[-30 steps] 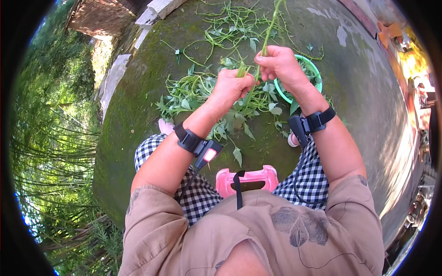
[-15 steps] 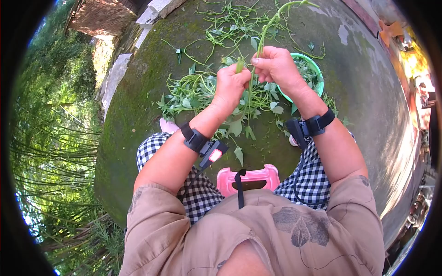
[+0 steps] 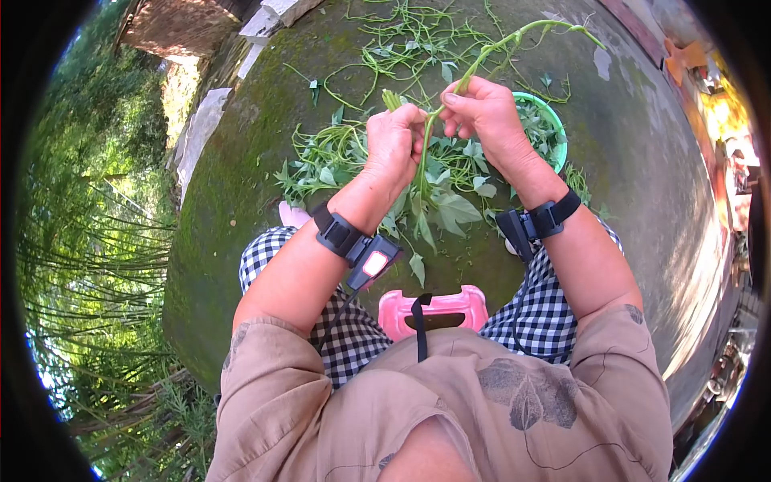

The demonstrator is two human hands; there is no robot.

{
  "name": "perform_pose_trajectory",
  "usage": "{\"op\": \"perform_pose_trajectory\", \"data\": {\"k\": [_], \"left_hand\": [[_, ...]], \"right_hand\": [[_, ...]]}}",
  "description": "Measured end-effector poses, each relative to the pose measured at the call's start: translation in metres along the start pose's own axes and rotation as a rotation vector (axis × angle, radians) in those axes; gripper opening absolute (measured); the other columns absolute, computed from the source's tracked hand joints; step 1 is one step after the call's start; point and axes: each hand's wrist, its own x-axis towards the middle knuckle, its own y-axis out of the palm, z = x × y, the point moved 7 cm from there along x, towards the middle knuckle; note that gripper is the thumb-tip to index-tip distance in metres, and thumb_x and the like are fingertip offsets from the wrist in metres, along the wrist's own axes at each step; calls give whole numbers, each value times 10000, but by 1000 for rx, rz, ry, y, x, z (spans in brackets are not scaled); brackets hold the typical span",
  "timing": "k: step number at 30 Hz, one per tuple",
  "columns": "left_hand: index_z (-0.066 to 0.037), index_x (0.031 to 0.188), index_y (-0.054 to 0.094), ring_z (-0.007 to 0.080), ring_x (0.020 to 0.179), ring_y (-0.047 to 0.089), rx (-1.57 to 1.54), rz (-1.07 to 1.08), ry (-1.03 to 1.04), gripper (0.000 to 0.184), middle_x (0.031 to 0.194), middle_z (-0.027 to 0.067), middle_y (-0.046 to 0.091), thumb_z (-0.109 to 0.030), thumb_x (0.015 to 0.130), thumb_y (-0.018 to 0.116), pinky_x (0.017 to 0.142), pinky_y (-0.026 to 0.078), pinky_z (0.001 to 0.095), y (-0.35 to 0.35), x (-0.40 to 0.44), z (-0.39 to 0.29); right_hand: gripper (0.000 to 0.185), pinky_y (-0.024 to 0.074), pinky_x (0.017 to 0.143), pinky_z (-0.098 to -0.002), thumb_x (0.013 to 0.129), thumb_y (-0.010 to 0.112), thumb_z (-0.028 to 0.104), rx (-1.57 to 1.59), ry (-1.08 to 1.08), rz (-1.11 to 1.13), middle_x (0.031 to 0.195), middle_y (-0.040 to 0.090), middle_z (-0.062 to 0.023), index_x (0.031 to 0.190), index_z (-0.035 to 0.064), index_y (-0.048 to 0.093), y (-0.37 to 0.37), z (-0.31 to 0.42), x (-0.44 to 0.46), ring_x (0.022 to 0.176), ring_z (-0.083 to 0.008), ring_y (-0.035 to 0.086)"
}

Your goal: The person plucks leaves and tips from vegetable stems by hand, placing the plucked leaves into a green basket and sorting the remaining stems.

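My left hand (image 3: 393, 143) is closed around a bunch of green stems, whose cut ends poke out above the fist and whose leaves (image 3: 456, 210) hang below it. Pinched in the fingers of my right hand (image 3: 488, 112) is a long green vine (image 3: 514, 37), which arcs up and to the right and runs down toward my left hand. The two hands are close together over a leafy pile (image 3: 329, 165) on the ground. Partly behind my right wrist is a green-rimmed basket (image 3: 560, 132) with leaves in it.
Loose bare vines (image 3: 418, 36) lie on the mossy ground beyond the pile. A pink plastic stool (image 3: 434, 309) shows between my knees. Pale stone slabs (image 3: 201, 132) edge the ground at the left, with greenery beyond. Assorted items stand along the far right.
The vine in my right hand has tipped from upright to leaning far right. My left hand has shifted slightly left, and the leaves hanging under it have spread out.
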Motion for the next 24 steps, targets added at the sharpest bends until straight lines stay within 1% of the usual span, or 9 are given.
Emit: {"op": "perform_pose_trajectory", "data": {"k": [5,6,9,10,14,17,18,22,24], "left_hand": [[-32,629,550,133,400,436,-21,-78,54,167,527,45,493,-105,773,592,352,311,276,-10,4,-17],[-7,831,580,152,540,529,40,14,66,139,737,121,630,-135,865,536,427,366,281,-12,6,-24],[-16,935,549,198,672,621,12,56,78,153,893,193,681,-154,906,490,468,399,272,-14,8,-35],[-34,962,517,270,805,663,1,110,65,150,1004,255,672,-161,934,443,503,424,267,-12,7,-39],[-51,937,502,359,854,667,-200,232,39,151,1016,293,653,-160,954,400,465,422,272,-22,17,-53],[-65,943,506,244,665,570,-272,226,30,130,754,120,568,-175,944,437,424,366,261,-43,27,-67],[-71,941,510,179,595,454,-244,163,66,123,693,43,462,-182,939,459,414,313,257,-48,26,-74],[-56,911,595,67,445,380,70,-167,224,120,585,-20,449,-157,861,635,384,242,231,-80,14,-104],[-56,931,634,44,430,359,286,-115,266,127,569,-45,448,-124,829,667,377,234,221,-76,11,-107]], "right_hand": [[108,415,437,-193,892,649,137,29,21,-6,718,652,-48,913,32,632,-4,-2,2,535,-96,610],[109,417,436,-193,893,650,138,26,26,-14,721,652,-50,914,32,630,-7,-2,2,536,-98,612],[113,421,435,-194,895,651,140,14,50,-40,729,653,-53,914,32,625,-18,-4,4,536,-105,618],[114,422,436,-194,895,651,141,6,64,-47,730,653,-55,914,32,623,-23,-6,6,537,-107,619],[115,428,443,-194,898,650,143,-5,114,-71,733,651,-60,916,33,619,-36,-10,5,539,-115,622],[117,435,452,-197,895,654,144,-5,133,-107,735,651,-61,920,35,618,-52,-13,6,544,-123,625],[111,441,459,-202,895,649,143,-6,133,-117,738,652,-61,924,39,621,-57,-13,7,552,-130,631],[103,446,464,-201,901,633,147,-20,119,-179,737,650,-55,929,47,629,-82,-17,9,555,-133,631],[100,441,459,-195,896,642,147,-16,125,-187,731,648,-50,923,52,631,-89,-18,7,547,-128,627]]}}
